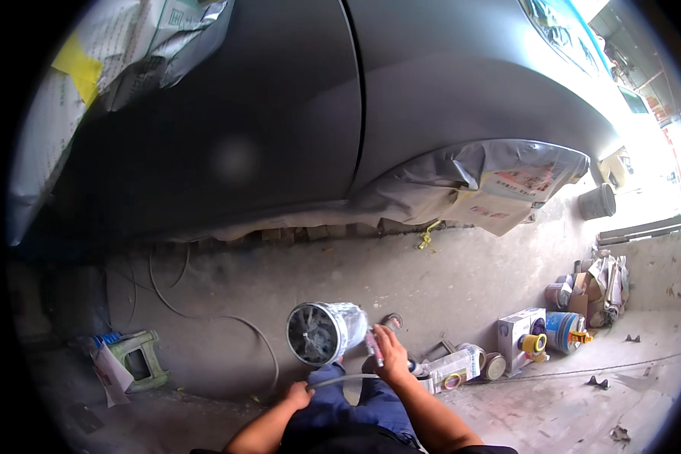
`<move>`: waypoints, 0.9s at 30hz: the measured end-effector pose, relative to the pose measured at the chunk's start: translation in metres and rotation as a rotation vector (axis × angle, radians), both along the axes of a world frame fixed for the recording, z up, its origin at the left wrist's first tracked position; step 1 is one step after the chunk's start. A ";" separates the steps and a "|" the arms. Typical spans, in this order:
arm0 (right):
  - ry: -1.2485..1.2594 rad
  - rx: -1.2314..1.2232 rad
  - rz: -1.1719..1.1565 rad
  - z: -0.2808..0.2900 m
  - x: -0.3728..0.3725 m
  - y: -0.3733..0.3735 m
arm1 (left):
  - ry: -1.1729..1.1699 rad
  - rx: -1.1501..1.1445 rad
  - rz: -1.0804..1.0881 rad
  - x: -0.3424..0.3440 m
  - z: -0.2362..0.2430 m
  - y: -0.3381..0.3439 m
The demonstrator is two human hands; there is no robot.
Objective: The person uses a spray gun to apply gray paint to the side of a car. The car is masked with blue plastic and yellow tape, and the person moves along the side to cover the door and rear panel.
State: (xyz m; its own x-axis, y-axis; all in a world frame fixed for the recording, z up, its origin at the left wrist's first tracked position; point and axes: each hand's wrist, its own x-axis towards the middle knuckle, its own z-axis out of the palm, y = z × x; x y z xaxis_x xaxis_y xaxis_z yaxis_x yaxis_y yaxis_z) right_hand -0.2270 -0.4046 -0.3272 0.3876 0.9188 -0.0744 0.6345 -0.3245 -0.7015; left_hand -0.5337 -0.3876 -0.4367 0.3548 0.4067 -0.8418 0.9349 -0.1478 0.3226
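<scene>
In my right hand (pixel 390 356) is a spray gun (pixel 374 346), with the fingers wrapped round its grip. A large round paint cup (pixel 349 324) sits on the gun, tilted to the left, its dark, streaked top turned toward me. My left hand (pixel 299 395) is closed on a grey air hose (pixel 344 379), which runs across my legs toward the gun's grip. Both hands are low, in front of my body. Beyond them stands a car with a matte dark grey door (pixel 280 113) and fender (pixel 446 83). The hands and gun are apart from the car.
Plastic film and newspaper (pixel 507 193) cover the wheel arch. Masking paper (pixel 140 45) hangs at upper left. A green stool (pixel 155 362) stands left, near a hose loop (pixel 227 317). Right are a white box (pixel 512 340), a blue can (pixel 558 329) and a grey bucket (pixel 599 203).
</scene>
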 end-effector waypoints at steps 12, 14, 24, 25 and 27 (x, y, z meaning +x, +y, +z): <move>-0.123 0.154 -0.140 -0.022 0.058 0.026 | -0.098 -0.059 0.016 0.028 -0.006 -0.002; -0.048 0.043 -0.093 -0.062 0.048 0.033 | -0.106 -0.021 0.027 0.019 0.002 0.002; 0.024 -0.134 -0.020 -0.096 0.031 0.049 | 0.047 -0.093 -0.115 -0.017 0.012 0.008; -0.014 -0.147 -0.052 -0.082 0.040 0.042 | 0.023 -0.092 -0.103 -0.015 0.014 0.009; -0.060 -0.014 -0.152 -0.035 0.051 0.021 | -0.020 -0.092 -0.065 -0.011 0.014 0.006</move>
